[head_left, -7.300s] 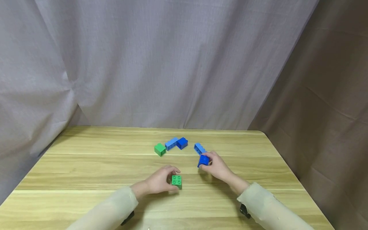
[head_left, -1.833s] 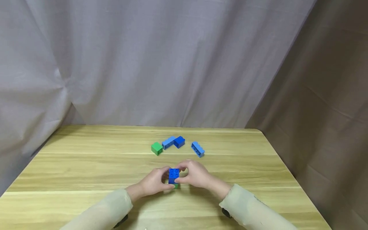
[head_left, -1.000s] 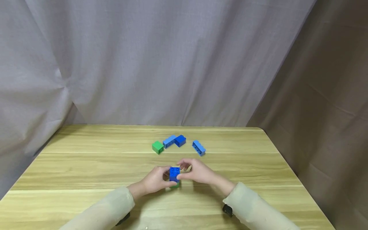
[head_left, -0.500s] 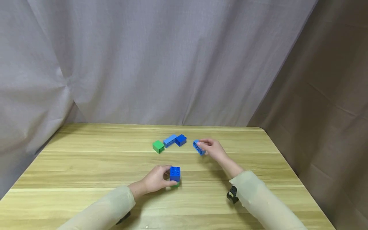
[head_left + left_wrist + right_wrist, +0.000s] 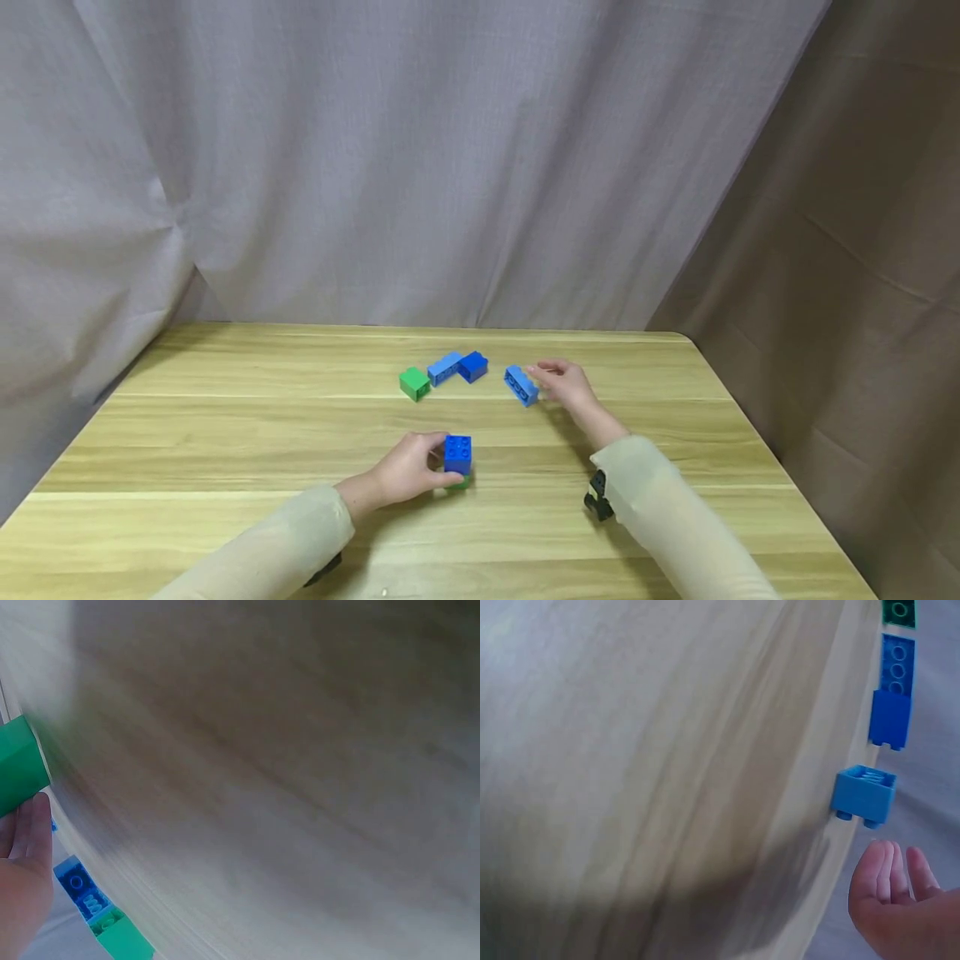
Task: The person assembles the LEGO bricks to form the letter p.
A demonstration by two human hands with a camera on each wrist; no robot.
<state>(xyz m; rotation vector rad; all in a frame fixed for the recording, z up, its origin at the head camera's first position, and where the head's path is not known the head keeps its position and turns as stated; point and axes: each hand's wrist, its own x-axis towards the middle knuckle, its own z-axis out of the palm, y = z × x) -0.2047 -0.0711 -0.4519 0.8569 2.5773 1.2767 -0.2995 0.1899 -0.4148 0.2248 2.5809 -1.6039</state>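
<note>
A dark blue toy brick (image 5: 458, 454) sits studs up on a green brick (image 5: 461, 482), making a small stack. My left hand (image 5: 409, 468) holds this stack, thumb in front and fingers behind it. In the left wrist view, fingers (image 5: 30, 829) touch the green brick (image 5: 19, 766). Farther back on the right, a light blue brick (image 5: 521, 386) lies on its side with its hollow underside showing. Just to its right is my right hand (image 5: 570, 388), fingers loosely bent. The right wrist view shows a gap between that hand (image 5: 889, 900) and the light blue brick (image 5: 864, 796).
Toward the back of the wooden table (image 5: 225, 417) lie a green brick (image 5: 415, 382), another light blue brick (image 5: 444, 368) and a dark blue brick (image 5: 473, 367), close together. A grey curtain (image 5: 375, 167) hangs behind the table's far edge.
The dark blue brick, earlier in my right hand, now sits on the green one. My right hand left the stack, reached the right light blue brick, then shifted slightly right, off it.
</note>
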